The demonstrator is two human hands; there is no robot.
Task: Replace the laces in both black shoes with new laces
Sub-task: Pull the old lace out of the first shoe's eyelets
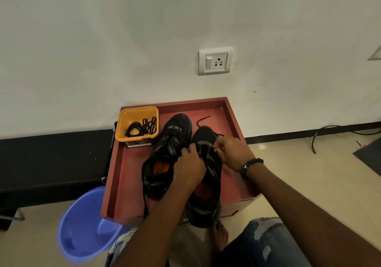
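Two black shoes (169, 153) lie mid-frame on the red table (127, 184); left hand (188, 168) and right hand (232, 152) both pinch laces on the right shoe (206, 200); spare laces (142, 126) fill the yellow tub (123, 118), upper left.

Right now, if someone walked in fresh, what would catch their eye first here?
Probably the two hands, left hand and right hand, working on the right black shoe at the middle of the red tray, with the left black shoe alongside. Next, the yellow tub of black laces at the tray's far left corner, and the blue basin on the floor below-left.
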